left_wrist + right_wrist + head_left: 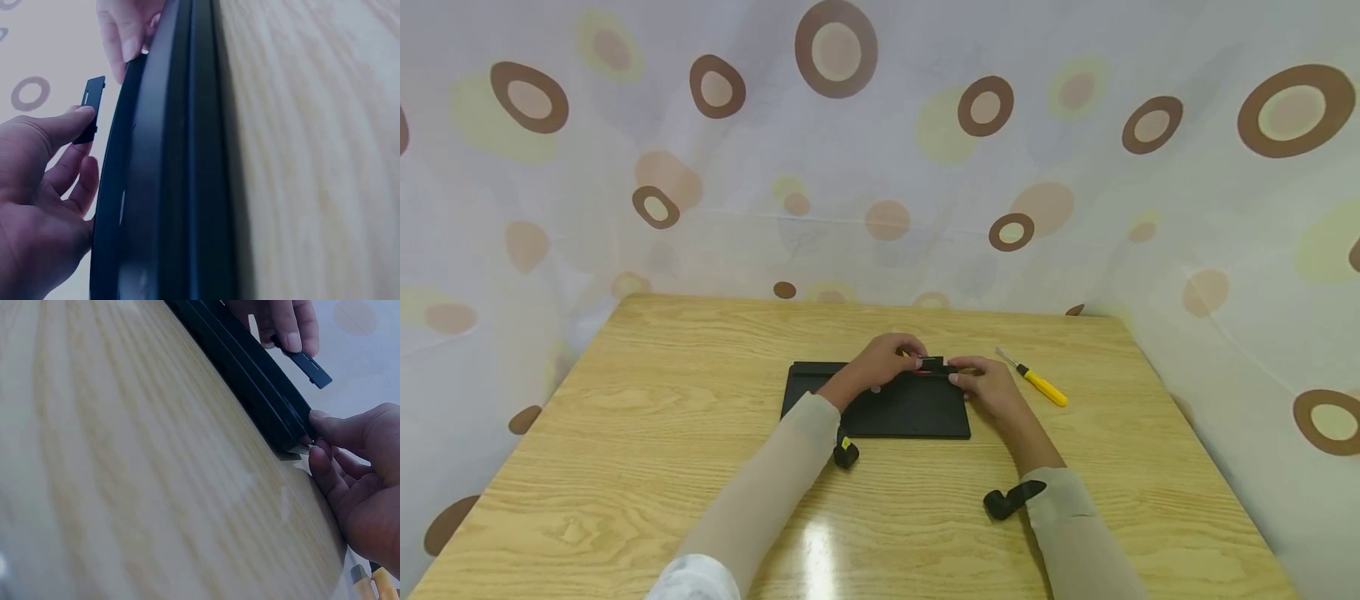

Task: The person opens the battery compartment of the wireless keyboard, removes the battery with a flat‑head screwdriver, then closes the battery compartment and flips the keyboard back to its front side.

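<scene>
A flat black rectangular device (910, 412), with a raised ridge along its far edge, lies on the wooden table. My left hand (887, 358) reaches over it and pinches a small thin black cover (92, 106) between thumb and fingers. Small tabs stick out from the cover's edge, and it is held apart from the device, above the ridge. At the far right corner, my right hand (988, 387) grips the device's end, thumb on one side and fingers on the other. A bit of red (922, 371) shows at the ridge below the cover.
To the right of my right hand lies a screwdriver (1043, 387) with a yellow handle, its tip pointing away. Small black cameras are strapped to both wrists. A patterned curtain (880, 167) hangs behind the table's (647, 417) far edge and along its sides.
</scene>
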{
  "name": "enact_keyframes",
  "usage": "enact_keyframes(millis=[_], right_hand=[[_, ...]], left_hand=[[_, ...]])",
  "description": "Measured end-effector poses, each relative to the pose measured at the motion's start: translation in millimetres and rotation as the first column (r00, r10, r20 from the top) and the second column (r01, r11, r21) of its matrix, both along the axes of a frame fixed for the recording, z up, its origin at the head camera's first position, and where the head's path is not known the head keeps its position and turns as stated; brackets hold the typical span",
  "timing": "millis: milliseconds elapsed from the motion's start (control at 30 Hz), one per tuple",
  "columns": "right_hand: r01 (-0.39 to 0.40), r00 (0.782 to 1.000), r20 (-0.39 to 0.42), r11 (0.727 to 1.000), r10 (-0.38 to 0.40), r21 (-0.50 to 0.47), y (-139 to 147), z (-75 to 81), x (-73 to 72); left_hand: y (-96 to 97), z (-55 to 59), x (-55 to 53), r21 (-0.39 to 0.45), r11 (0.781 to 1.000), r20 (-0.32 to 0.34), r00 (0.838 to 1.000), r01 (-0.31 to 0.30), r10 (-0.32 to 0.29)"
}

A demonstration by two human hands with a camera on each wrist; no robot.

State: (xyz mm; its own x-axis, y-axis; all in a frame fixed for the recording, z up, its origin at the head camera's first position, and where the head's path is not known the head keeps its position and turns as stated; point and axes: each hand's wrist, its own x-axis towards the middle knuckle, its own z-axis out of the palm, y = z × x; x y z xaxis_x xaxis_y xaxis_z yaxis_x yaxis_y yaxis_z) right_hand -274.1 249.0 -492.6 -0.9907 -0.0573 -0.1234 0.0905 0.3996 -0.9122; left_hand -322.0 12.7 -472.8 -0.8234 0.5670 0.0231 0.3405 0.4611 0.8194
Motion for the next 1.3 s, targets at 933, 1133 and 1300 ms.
enact_keyframes(millis=[933, 1133, 1300], right_hand=[[-0.024, 0.999, -0.037, 1.000, 0.025, 0.015, 2, -2.2, 0.7], [-0.013, 1.000, -0.023, 1.000, 0.013, 0.014, 1, 0.8, 1.0], [-0.017, 1.000, -0.020, 1.000, 0.017, 0.006, 0, 0.6, 0.8]], left_hand=[[-140.2, 5.9, -23.5, -0.116, 0.979, -0.027, 0.986, -0.169, 0.167], [-156.7, 4.4, -28.5, -0.129, 0.975, -0.035, 0.984, -0.180, 0.177], [-159.9, 7.7, -25.8, -0.170, 0.962, -0.046, 0.977, -0.215, 0.210]])
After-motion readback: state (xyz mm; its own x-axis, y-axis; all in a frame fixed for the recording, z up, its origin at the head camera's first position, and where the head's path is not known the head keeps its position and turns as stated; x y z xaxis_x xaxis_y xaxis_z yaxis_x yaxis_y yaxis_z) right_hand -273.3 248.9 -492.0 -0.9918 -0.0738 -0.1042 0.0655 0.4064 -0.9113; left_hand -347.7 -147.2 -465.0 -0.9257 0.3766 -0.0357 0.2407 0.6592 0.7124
